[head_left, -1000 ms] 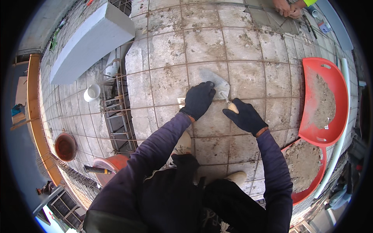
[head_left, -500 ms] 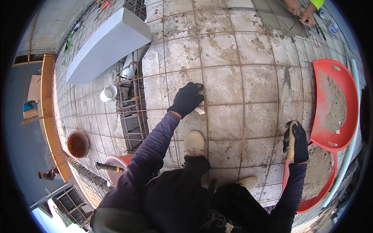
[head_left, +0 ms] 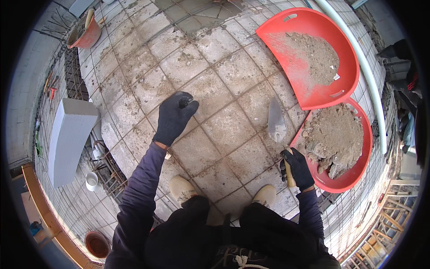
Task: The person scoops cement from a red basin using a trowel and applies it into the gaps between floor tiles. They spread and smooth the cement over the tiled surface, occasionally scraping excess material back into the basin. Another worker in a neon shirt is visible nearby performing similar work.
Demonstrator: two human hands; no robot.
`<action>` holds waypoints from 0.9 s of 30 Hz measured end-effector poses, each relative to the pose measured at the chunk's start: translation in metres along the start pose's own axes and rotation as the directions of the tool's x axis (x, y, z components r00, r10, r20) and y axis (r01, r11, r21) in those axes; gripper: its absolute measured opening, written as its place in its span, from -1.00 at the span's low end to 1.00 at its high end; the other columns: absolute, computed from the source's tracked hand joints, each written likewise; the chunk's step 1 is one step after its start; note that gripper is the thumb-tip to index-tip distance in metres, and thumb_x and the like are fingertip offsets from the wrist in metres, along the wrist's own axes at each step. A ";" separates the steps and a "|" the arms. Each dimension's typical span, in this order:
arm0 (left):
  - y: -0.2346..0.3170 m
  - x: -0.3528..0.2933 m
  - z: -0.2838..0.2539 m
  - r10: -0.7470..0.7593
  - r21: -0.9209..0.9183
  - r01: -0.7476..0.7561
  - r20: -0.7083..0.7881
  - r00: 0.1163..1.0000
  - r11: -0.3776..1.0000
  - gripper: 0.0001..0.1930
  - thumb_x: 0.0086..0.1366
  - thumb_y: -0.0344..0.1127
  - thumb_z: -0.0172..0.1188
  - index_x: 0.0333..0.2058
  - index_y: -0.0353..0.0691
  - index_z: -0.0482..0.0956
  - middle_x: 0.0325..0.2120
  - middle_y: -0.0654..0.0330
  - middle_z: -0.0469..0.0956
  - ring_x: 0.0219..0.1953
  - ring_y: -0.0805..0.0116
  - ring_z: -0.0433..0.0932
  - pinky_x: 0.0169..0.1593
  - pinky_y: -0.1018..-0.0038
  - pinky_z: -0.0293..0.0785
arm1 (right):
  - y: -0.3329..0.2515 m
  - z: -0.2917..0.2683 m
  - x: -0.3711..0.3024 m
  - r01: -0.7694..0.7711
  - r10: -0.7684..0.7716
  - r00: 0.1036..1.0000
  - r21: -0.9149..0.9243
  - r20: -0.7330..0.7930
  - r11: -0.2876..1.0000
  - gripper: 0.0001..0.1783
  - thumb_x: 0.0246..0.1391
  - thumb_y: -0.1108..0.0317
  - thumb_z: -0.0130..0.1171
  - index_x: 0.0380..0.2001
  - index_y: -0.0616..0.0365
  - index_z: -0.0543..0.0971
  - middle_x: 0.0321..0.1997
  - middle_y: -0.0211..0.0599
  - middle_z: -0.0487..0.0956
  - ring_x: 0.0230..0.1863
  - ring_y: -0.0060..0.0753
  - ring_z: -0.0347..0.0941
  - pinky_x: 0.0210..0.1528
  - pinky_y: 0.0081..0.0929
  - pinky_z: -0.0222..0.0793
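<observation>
My right hand, in a black glove, grips the pale wooden handle of a trowel. Its pointed metal blade lies forward over the steel mesh, beside the red trays. My left hand, gloved in black too, is raised over the mesh left of centre. Its fingers curl toward the thumb; what they hold, if anything, is hidden. A small pale chip shows beside my left wrist.
Two red trays with grey-brown mix overlap on the right, alongside a pale pipe. At left are a white foam block, a white cup and a brown bowl. An orange bucket stands far left; wet mortar lies ahead.
My view has swung right, bringing the trays closer to the middle. My left hand has come away from the pale chip, fingers curled. The trowel stays in my right hand.
</observation>
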State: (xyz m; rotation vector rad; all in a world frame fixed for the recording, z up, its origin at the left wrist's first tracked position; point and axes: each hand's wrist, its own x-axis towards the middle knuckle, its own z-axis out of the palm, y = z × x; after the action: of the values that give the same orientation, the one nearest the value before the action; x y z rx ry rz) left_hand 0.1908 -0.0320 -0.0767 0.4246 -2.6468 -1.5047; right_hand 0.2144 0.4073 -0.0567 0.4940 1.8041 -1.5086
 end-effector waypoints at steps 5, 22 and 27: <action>0.098 0.079 0.067 0.404 0.002 -0.404 0.049 0.914 0.915 -0.40 0.34 -0.15 0.46 0.27 -0.20 0.50 -0.06 0.05 0.68 -0.09 0.35 0.68 0.02 0.39 0.63 | 0.029 0.008 -0.030 -0.041 0.041 0.999 -0.005 -0.026 0.999 -0.71 0.42 0.13 0.20 -0.20 0.16 0.54 -0.47 -0.39 0.56 -0.60 -0.54 0.47 -0.57 -0.45 0.43; 0.003 -0.063 0.007 0.083 0.444 -0.369 0.543 0.836 0.817 -0.47 0.28 -0.25 0.50 0.18 -0.26 0.58 0.05 0.00 0.64 -0.06 0.23 0.71 -0.02 0.36 0.66 | 0.074 0.008 -0.065 0.031 -0.041 0.986 -0.067 -0.163 0.997 -0.66 0.32 0.13 0.28 -0.10 0.17 0.50 -0.40 -0.05 0.60 -0.34 -0.03 0.65 -0.30 -0.18 0.49; 0.045 -0.027 0.055 0.238 0.374 -0.608 0.682 0.692 0.700 -0.49 0.30 -0.19 0.46 0.15 -0.26 0.57 0.02 -0.06 0.64 -0.01 -0.07 0.68 0.02 0.19 0.63 | 0.082 0.015 -0.078 0.015 -0.036 0.992 -0.168 -0.123 0.986 -0.59 0.33 0.13 0.24 0.08 0.10 0.41 -0.26 0.18 0.64 -0.17 0.37 0.62 -0.20 0.07 0.51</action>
State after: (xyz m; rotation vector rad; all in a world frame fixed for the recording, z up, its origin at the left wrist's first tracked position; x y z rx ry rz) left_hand 0.1972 0.0430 -0.0648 -0.8051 -3.2899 -0.7019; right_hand 0.3274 0.4247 -0.0568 0.4943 2.0215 -1.3543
